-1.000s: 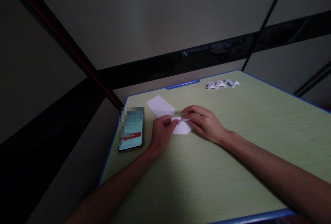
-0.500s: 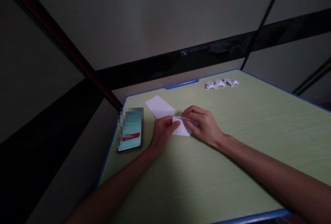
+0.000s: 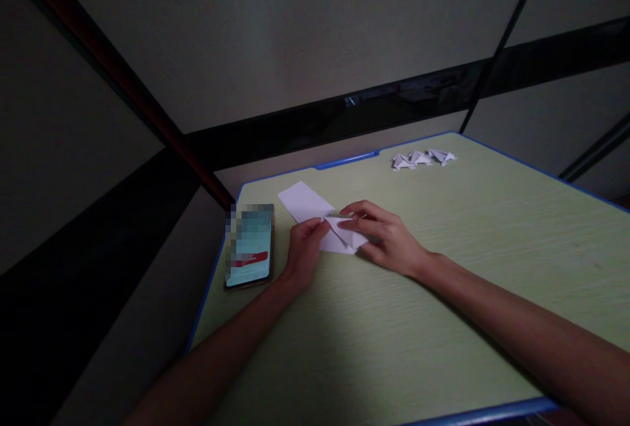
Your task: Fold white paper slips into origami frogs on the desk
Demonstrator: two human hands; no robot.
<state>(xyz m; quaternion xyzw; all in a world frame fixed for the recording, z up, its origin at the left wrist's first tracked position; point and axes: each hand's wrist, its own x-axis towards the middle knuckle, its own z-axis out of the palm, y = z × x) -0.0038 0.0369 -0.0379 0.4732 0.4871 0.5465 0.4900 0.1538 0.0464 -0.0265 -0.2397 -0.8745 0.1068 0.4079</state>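
A small white paper piece (image 3: 344, 237), partly folded, lies on the pale green desk (image 3: 443, 281) between my two hands. My left hand (image 3: 302, 252) pinches its left edge with curled fingers. My right hand (image 3: 386, 239) holds its right side, fingers pressed on the top fold. A flat white paper sheet (image 3: 305, 203) lies just beyond them, touching the folded piece.
A phone (image 3: 250, 244) with a lit screen lies left of my left hand, near the desk's left edge. Several small folded white paper shapes (image 3: 423, 158) sit at the far edge. The desk has a blue rim (image 3: 347, 160). A dim wall stands behind.
The folded piece has been shifted slightly left and a flap now lies folded over it. My right fingers have moved onto the top of the fold.
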